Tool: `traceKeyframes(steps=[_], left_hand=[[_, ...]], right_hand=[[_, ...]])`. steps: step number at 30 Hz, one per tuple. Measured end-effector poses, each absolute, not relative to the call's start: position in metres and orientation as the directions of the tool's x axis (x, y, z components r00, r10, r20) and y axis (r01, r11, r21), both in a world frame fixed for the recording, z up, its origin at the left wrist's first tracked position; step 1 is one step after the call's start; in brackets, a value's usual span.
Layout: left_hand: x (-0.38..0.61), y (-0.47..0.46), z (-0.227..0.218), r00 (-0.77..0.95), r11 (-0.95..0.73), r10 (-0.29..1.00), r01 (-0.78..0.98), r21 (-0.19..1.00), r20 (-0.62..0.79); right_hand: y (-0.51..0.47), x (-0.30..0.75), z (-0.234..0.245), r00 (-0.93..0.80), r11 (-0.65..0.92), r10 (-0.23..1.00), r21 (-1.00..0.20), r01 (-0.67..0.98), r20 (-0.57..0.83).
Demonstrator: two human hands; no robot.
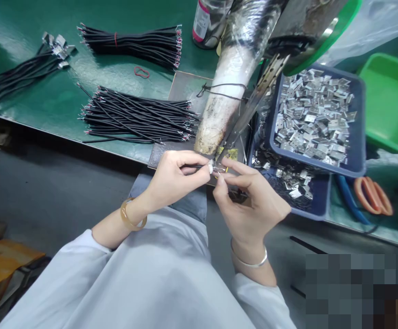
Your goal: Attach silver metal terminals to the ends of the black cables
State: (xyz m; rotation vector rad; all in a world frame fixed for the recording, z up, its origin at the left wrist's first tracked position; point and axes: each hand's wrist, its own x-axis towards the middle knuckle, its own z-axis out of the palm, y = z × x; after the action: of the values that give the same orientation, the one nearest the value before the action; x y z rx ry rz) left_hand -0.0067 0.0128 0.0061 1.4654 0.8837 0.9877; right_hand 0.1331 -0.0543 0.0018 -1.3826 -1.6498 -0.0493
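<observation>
My left hand (181, 176) is closed in a pinch on a black cable (192, 166), with something small and white (210, 166) at the fingertips. Close beside it, my right hand (253, 196) pinches a thin silvery wire (220, 174) between thumb and fingers. Fine strands show in the gap between the two hands; their exact contact is too small to make out. Just above the fingertips is the lower end of a dark, slanting metal tool (235, 130) with a perforated sleeve, which looks like a soldering iron. A yellow patch (229, 154) lies behind the fingers.
Loose black cables (137, 114) and a banded bundle (133, 43) lie on the green table (61, 123). Cables with metal brackets (60, 45) are at left. A wrapped tube (224, 87) slants overhead. Right are a bracket-filled blue bin (359, 128), a green bin (390, 100) and orange-handled scissors (372, 195).
</observation>
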Motion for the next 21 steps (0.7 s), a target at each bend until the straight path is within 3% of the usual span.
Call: traceKeyframes(steps=[8,14,16,19,21], left_hand=[[-0.007,0.010,0.004,0.429,0.025,0.903,0.005,1.000,-0.024],[-0.008,-0.001,-0.004,0.326,0.021,0.945,-0.040,0.999,-0.007],[-0.009,-0.003,-0.006,0.308,0.018,0.951,-0.081,0.997,0.008],[-0.010,-0.004,-0.008,0.338,0.028,0.941,-0.156,0.987,0.027],[-0.010,-0.005,-0.008,0.349,0.005,0.936,-0.148,0.989,0.048]], right_hand=[[-0.058,0.135,-0.001,0.076,0.349,0.740,-0.478,0.806,0.668],[-0.059,0.132,-0.006,0.070,0.350,0.663,-0.391,0.851,0.746],[-0.060,0.130,-0.006,0.163,0.335,0.710,-0.533,0.777,0.685],[-0.060,0.129,-0.005,0.287,0.275,0.824,-0.789,0.550,0.488],[-0.059,0.130,-0.004,0.295,0.266,0.845,-0.829,0.492,0.446]])
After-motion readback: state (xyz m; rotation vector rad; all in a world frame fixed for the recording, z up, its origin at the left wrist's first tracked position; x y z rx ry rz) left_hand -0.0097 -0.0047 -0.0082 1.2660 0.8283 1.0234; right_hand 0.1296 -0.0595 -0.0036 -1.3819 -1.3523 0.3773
